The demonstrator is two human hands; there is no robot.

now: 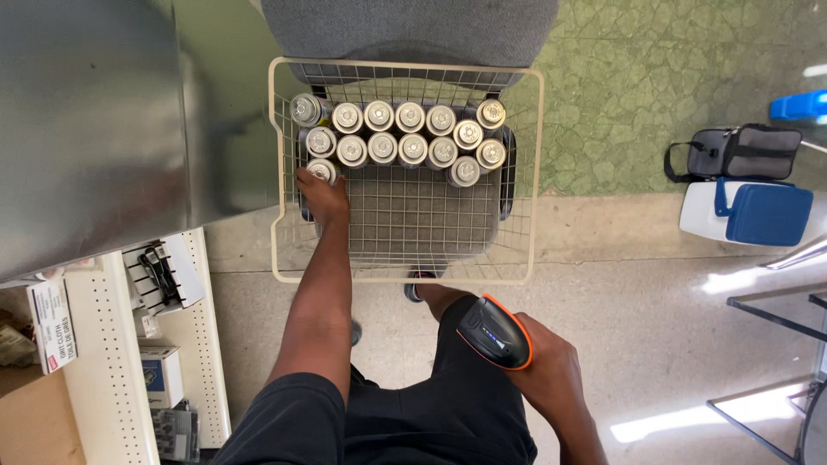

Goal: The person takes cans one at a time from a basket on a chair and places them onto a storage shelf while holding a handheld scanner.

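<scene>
Cans: upright [396, 133], packed along the far wall of the wire basket [530, 172].
Left hand: [323, 196] nearer, fingers wrapped on the front-left can [322, 170].
Right hand: [551, 362] well back, gripping a scanner [493, 331].

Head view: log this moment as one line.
left hand: on can in wire basket | right hand: holding scanner

Left hand [323, 196] extended forward, right hand [543, 362] curled closed at hip
</scene>
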